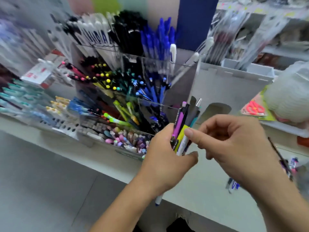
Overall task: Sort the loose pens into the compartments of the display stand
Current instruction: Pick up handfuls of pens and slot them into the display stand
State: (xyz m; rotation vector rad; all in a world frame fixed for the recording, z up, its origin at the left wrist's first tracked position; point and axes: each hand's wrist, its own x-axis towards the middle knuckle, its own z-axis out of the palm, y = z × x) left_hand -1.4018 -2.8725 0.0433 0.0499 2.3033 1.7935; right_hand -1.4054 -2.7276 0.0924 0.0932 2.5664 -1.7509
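Observation:
My left hand (164,153) grips a bundle of pens (183,124) upright: a pink one, a yellow-green one, a white one and some dark ones. The thumb of my right hand (234,141) presses on the white pen in the bundle, and its fingers curl behind it. Both hands are just in front of the clear tiered display stand (133,91), whose compartments hold black, blue, yellow, teal and pink pens sorted by colour. The whole view is blurred by motion.
More loose pens (234,185) lie on the white counter (103,158) under my right forearm. A grey divider box (230,84) stands right of the stand. Packaged red scissors (255,108) lie far right. Trays of pens (25,101) sit at left.

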